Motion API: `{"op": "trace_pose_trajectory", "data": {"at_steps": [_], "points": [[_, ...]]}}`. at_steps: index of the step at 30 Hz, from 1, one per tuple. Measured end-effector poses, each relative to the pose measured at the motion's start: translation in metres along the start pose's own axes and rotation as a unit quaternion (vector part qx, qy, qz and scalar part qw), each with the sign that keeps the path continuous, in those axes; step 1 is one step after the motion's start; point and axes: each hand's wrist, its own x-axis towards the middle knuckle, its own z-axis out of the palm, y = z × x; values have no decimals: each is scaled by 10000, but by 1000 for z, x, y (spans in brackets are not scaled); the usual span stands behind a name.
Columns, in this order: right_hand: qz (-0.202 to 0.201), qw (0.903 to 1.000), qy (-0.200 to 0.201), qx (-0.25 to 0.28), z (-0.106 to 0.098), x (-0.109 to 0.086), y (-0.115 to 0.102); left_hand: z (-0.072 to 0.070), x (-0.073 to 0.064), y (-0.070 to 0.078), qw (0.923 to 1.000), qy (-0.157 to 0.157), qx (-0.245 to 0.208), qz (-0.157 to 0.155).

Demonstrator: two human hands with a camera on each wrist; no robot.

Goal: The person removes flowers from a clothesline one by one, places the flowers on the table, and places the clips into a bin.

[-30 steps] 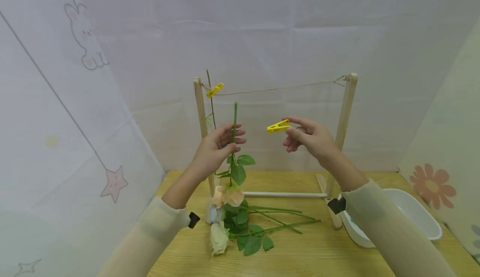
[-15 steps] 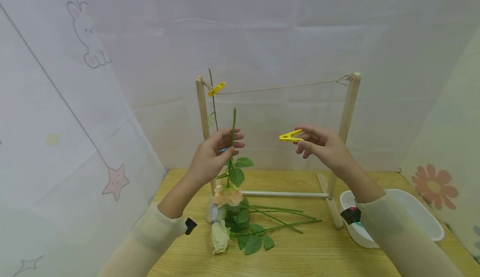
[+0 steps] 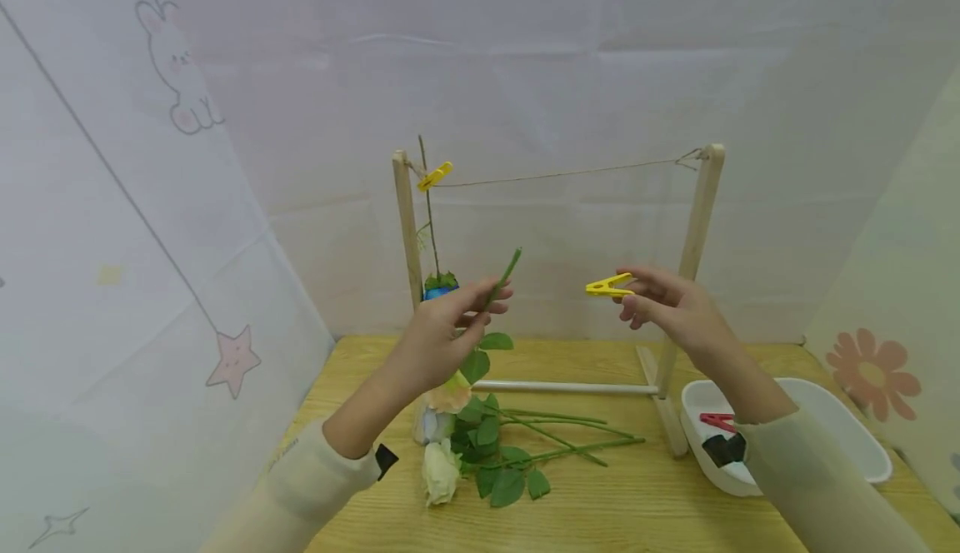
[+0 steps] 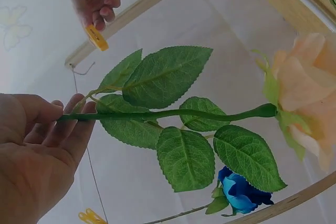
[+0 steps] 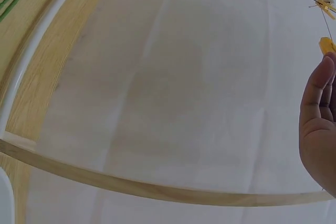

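My left hand (image 3: 453, 328) pinches the green stem (image 3: 507, 273) of a peach artificial rose, which hangs head down; its bloom (image 4: 304, 87) and leaves (image 4: 168, 77) fill the left wrist view. In the head view the stem's cut end points up and to the right. At the right, my right hand (image 3: 678, 311) pinches a yellow clothespin (image 3: 609, 286) by its handles, apart from stem and string. A blue rose (image 3: 440, 286) hangs upside down behind my left hand, its stem held to the string (image 3: 555, 175) by another yellow clothespin (image 3: 435, 176).
A wooden frame with a left post (image 3: 405, 220) and right post (image 3: 701, 211) carries the string. Several flowers, one a white rose (image 3: 441, 471), lie on the table (image 3: 585, 511). A white basin (image 3: 840, 428) with a red clothespin (image 3: 717, 421) stands at the right.
My left hand has lowered slightly and tilted the stem to the right, exposing the blue rose. My right hand has moved right and down with the yellow clothespin.
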Motion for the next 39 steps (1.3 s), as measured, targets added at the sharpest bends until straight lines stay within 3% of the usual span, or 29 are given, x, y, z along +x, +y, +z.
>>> {"op": "trace_pose_trajectory", "data": {"at_steps": [7,12,19,25,27,34,39], "points": [[121,9997,114,151,-10,-13,13,12,-3,7,9928,7,868,824],[136,9984,137,531,-16,-21,23,21,-4,11,9830,123,1420,1158],[9,9910,90,1339,-22,-41,40,33,-8,16,9694,108,2109,1252],[-104,9813,108,1921,-30,-61,55,48,-13,23,9447,112,2997,1326],[-153,9789,108,2037,-33,-66,59,53,-15,26,9399,37,3150,1321],[-215,9696,155,2434,-39,-80,72,75,-22,34,9346,-269,3320,1247],[-135,9668,300,2534,-41,-90,78,92,-23,36,9147,-195,3755,1481]]}}
